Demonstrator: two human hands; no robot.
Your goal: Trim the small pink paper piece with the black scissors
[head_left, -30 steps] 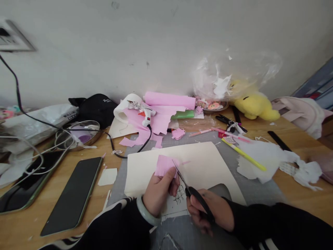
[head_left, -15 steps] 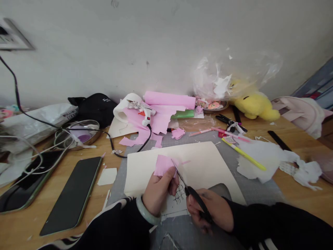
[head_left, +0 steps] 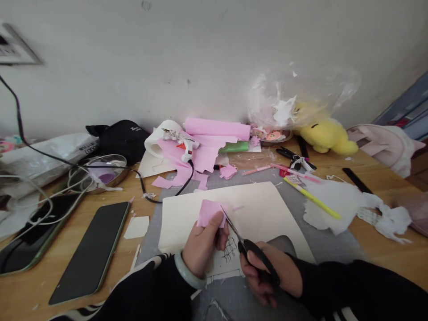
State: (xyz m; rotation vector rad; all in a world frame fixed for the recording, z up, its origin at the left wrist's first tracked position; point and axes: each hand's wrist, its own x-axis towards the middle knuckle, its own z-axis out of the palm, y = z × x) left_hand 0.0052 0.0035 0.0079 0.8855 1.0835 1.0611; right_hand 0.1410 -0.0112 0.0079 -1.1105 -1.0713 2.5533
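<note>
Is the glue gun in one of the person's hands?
No, the glue gun lies on pink paper by the wall, while the right hand holds scissors and the left hand holds a pink paper piece.

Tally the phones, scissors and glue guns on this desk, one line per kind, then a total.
Dark-screened flat phones: 2
Black-handled scissors: 2, one in the right hand cutting pink crepe paper, one near the yellow plush toy
White glue gun: 1
Total: 5

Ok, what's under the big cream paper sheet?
The cream paper sheet lies on a grey cutting mat, itself on the wooden table. Anything between sheet and mat is covered.
</note>
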